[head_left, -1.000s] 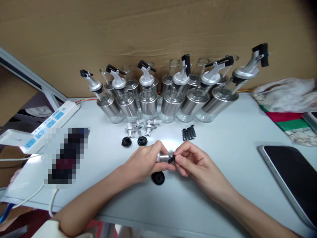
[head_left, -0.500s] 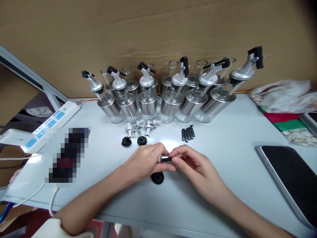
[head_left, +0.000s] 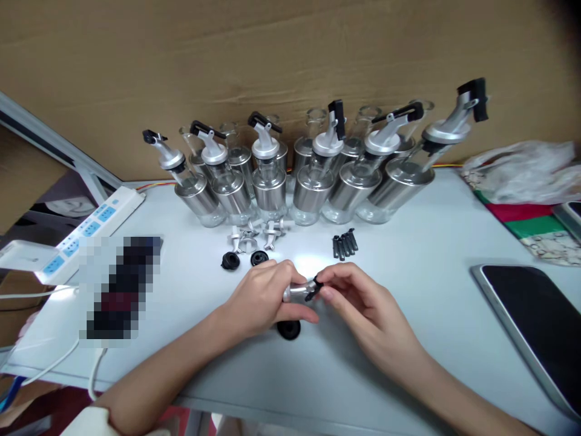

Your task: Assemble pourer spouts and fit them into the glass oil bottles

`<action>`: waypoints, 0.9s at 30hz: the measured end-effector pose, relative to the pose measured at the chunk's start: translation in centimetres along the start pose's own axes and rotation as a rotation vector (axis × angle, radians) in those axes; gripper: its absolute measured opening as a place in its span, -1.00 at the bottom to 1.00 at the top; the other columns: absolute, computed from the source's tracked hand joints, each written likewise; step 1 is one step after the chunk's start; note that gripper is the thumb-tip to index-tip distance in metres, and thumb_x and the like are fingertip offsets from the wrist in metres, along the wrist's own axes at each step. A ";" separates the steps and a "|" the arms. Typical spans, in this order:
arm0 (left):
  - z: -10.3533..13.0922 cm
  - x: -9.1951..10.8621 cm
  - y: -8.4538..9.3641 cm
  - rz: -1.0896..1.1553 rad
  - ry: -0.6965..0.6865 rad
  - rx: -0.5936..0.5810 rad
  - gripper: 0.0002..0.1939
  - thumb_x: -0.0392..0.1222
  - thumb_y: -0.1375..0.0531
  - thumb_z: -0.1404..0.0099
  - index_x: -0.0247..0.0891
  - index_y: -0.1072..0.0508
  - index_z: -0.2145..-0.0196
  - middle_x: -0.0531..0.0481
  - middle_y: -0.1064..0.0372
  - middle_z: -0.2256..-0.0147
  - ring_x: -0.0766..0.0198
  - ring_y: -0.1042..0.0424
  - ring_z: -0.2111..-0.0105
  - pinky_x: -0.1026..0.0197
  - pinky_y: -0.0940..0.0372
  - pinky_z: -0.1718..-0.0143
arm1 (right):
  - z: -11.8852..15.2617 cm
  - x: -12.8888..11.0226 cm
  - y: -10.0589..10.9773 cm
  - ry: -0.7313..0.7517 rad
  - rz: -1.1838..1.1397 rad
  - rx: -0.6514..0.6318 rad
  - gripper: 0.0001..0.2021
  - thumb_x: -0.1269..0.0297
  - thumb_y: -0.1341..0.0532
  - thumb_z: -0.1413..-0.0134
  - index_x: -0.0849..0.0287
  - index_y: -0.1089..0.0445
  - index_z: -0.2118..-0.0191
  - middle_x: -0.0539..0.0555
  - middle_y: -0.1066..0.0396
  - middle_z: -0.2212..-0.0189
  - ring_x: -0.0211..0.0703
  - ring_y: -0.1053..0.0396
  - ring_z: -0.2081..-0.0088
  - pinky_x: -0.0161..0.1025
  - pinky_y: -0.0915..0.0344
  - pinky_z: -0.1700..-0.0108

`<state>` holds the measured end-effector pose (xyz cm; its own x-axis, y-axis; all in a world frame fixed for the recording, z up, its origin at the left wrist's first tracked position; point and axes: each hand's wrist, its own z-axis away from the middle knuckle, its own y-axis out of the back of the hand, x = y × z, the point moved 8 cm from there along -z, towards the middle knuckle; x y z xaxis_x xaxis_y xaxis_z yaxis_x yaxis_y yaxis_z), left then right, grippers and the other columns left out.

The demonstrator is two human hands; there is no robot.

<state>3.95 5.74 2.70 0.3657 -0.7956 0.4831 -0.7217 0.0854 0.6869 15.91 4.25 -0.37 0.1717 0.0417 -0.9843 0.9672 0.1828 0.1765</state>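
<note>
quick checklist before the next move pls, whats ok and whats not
1. Left hand holding silver spout: ok
2. Right hand at black lever: ok, fingertips touch it
3. Lever fully seated on spout: cannot tell, fingers hide the joint
4. Loose black levers grouped on table: ok
5. Front-row bottles topped with spouts: ok
6. Back-row bottles topped too: not ok, open necks show
</note>
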 end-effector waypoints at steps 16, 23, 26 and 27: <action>0.2 0.1 0.5 -0.046 -0.033 0.077 -0.51 0.25 0.10 -0.32 -0.26 -0.24 0.37 0.06 -0.36 0.54 0.37 -0.28 0.60 0.33 -0.16 0.49 | 0.1 0.2 -0.1 -0.068 -0.036 -0.040 -0.92 0.33 -0.12 -0.20 0.06 -0.32 0.33 -0.08 -0.36 0.44 -0.34 -0.35 0.40 -0.45 -0.27 0.33; 0.1 0.2 0.2 -0.027 -0.037 0.019 -0.51 0.25 0.10 -0.32 -0.26 -0.23 0.38 0.06 -0.35 0.54 0.38 -0.25 0.60 0.32 -0.12 0.50 | 0.1 0.7 0.0 -0.097 -0.077 -0.016 -0.98 0.31 -0.17 -0.16 0.06 -0.31 0.27 -0.07 -0.37 0.42 -0.34 -0.37 0.38 -0.43 -0.30 0.29; 0.1 0.3 0.1 -0.035 -0.040 0.017 -0.51 0.25 0.11 -0.33 -0.26 -0.23 0.38 0.06 -0.36 0.54 0.38 -0.25 0.60 0.32 -0.12 0.51 | 0.2 0.7 0.0 -0.105 -0.094 -0.012 -0.98 0.29 -0.19 -0.14 0.08 -0.32 0.30 -0.06 -0.39 0.44 -0.33 -0.39 0.38 -0.43 -0.31 0.29; 0.2 0.3 0.1 -0.041 -0.046 0.017 -0.51 0.24 0.11 -0.33 -0.26 -0.23 0.38 0.06 -0.36 0.54 0.38 -0.26 0.60 0.32 -0.12 0.51 | 0.2 0.6 0.0 -0.111 -0.106 -0.009 -0.97 0.29 -0.19 -0.13 0.08 -0.33 0.30 -0.06 -0.39 0.44 -0.33 -0.39 0.38 -0.43 -0.32 0.29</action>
<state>3.89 5.42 2.84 0.3678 -0.8249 0.4292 -0.7169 0.0424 0.6959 16.06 4.13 -0.98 0.0890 -0.0875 -0.9922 0.9794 0.1892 0.0711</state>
